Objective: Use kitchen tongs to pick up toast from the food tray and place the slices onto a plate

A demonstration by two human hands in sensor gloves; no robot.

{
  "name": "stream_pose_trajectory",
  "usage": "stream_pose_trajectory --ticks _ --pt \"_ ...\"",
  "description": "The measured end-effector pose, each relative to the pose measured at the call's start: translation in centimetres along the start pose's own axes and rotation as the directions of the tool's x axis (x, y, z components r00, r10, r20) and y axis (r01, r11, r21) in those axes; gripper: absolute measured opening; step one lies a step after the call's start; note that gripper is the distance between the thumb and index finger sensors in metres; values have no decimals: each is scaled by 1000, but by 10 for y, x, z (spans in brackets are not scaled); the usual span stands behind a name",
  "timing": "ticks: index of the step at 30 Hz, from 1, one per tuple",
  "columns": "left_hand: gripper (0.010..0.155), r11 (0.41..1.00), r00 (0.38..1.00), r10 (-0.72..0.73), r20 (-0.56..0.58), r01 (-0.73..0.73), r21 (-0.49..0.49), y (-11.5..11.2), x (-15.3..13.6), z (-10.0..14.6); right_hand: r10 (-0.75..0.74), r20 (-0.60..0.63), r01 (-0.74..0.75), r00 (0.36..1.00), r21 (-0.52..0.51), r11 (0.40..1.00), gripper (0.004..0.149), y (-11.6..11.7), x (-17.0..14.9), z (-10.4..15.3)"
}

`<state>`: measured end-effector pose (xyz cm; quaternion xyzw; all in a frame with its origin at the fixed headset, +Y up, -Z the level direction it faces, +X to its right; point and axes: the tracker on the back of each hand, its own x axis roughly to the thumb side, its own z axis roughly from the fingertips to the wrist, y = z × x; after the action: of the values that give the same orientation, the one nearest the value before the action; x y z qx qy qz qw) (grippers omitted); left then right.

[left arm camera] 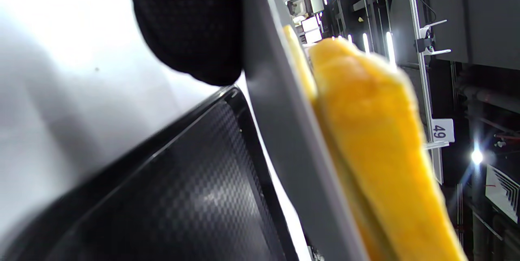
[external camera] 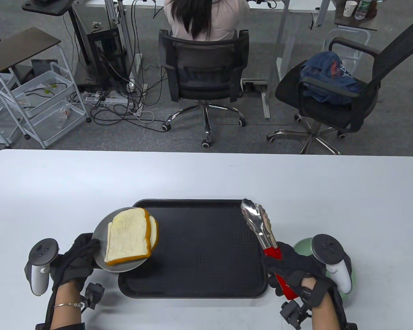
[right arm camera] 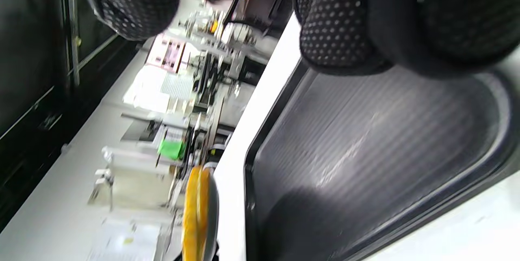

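A grey plate (external camera: 101,230) carries two stacked toast slices (external camera: 129,237) and hangs over the left edge of the black food tray (external camera: 199,251). My left hand (external camera: 74,261) grips the plate's near-left rim; in the left wrist view the plate (left arm camera: 284,131) shows edge-on with the toast (left arm camera: 365,139) on it. My right hand (external camera: 292,268) grips the red handles of the metal kitchen tongs (external camera: 258,223), whose tips point away over the tray's right rim, nothing between them. The tray floor (right arm camera: 365,151) is bare, and the toast (right arm camera: 195,216) shows edge-on in the right wrist view.
A pale green dish (external camera: 304,245) sits on the white table (external camera: 206,178) right of the tray, mostly under my right hand. Beyond the table's far edge stand office chairs (external camera: 203,75) with a seated person, and a wire cart (external camera: 38,106).
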<state>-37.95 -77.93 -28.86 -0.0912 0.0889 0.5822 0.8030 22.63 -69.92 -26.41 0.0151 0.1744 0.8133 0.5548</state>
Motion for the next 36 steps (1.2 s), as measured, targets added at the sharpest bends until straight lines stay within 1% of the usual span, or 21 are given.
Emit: stream_pose_trajectory --ticks 2,3,6,8,9,11,13,18,19,20,23,26,27,29,31,34,36 --pt "50 1000 1000 -2 -1 2 2 0 0 0 16 -29 -18 999 -81 997 94 -13 -12 5" --pt "51 1000 1000 -1 -1 1 5 1 0 0 37 -52 -43 998 -132 990 94 -21 -19 7" --pt "51 1000 1000 4 2 -4 10 2 0 1 102 -132 -131 986 -233 964 94 -36 -36 12" --pt "50 1000 1000 4 4 -4 12 2 0 1 168 -217 -230 962 -305 924 93 -47 -48 15" --pt "51 1000 1000 4 4 -4 12 2 0 1 189 -240 -261 952 -319 911 93 -49 -51 16" --pt "50 1000 1000 0 4 0 7 2 0 0 272 -326 -382 905 -345 857 93 -54 -64 18" --pt "50 1000 1000 -6 4 6 3 1 1 0 335 -400 -478 853 -341 810 92 -55 -75 18" --pt "50 1000 1000 -8 5 8 -2 0 0 0 402 -502 -594 766 -313 741 91 -51 -94 14" --pt "50 1000 1000 -7 5 7 -2 0 0 0 409 -509 -605 758 -312 733 91 -51 -95 13" --pt "50 1000 1000 -6 6 6 -3 0 0 0 430 -530 -638 731 -307 706 91 -50 -97 11" --pt "50 1000 1000 -7 4 7 1 1 0 0 488 -568 -709 662 -264 654 90 -48 -100 7" --pt "50 1000 1000 -11 1 11 4 1 0 0 518 -600 -753 610 -235 614 90 -47 -102 3" --pt "50 1000 1000 -11 0 11 4 1 0 0 524 -611 -764 594 -223 606 90 -46 -104 2" --pt "50 1000 1000 -14 -2 14 5 1 0 0 523 -620 -768 584 -216 602 89 -46 -105 1" --pt "50 1000 1000 -14 -4 14 5 1 0 0 525 -640 -772 561 -176 611 89 -46 -108 0" --pt "50 1000 1000 -17 -6 17 5 0 0 0 557 -651 -799 517 -132 587 90 -44 -108 -2" --pt "51 1000 1000 -20 -6 20 4 1 0 -1 566 -665 -805 488 -92 586 93 -42 -108 -4"
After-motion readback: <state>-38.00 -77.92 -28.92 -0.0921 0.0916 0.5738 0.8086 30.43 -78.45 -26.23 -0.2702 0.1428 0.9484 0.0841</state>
